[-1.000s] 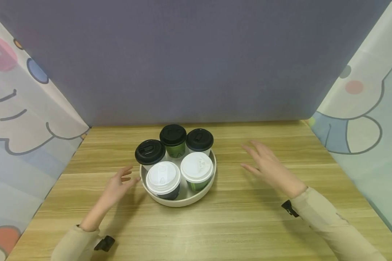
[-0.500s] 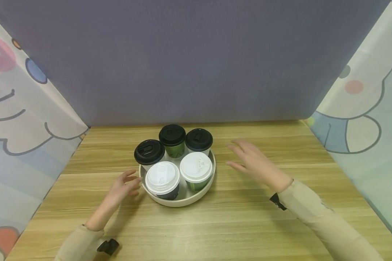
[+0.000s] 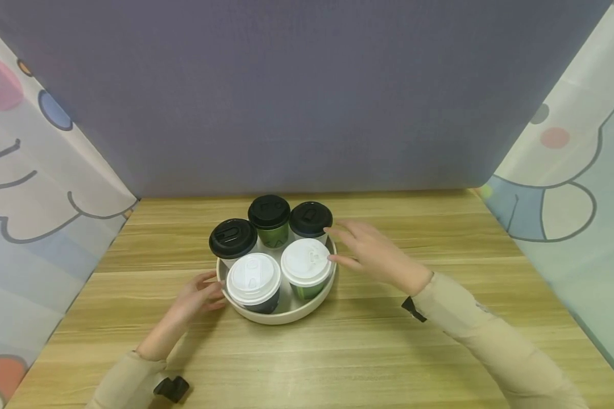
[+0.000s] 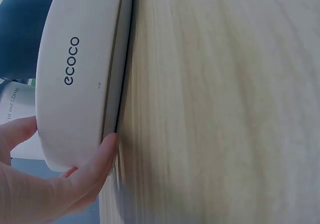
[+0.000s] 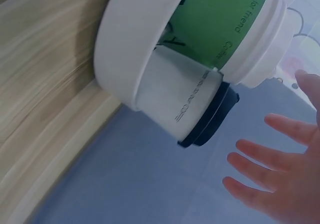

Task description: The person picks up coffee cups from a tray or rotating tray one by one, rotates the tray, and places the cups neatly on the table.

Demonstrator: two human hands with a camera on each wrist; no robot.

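Observation:
A round white tray (image 3: 286, 317), marked "ecoco" on its side, holds several lidded paper coffee cups. My left hand (image 3: 196, 296) grips the tray's left side; in the left wrist view one digit lies at the rim and a finger (image 4: 107, 146) at the base. Over the tray's right side, my right hand (image 3: 372, 254) has its fingers spread. It is nearest a green cup with a white lid (image 3: 307, 260) and a white cup with a black lid (image 3: 311, 218). The right wrist view shows its fingers (image 5: 270, 156) apart from the cups.
A dark cup with a white lid (image 3: 254, 278) stands at the tray's front left. Behind it are a white cup (image 3: 233, 238) and a green cup (image 3: 271, 213), both black-lidded. The wooden table (image 3: 307, 363) ends at a grey-blue panel (image 3: 307, 102); cartoon-print curtains (image 3: 563, 159) hang at both sides.
My right hand has moved left from beside the tray to its right rim and cups. My left hand has shifted slightly right and closed onto the tray's edge.

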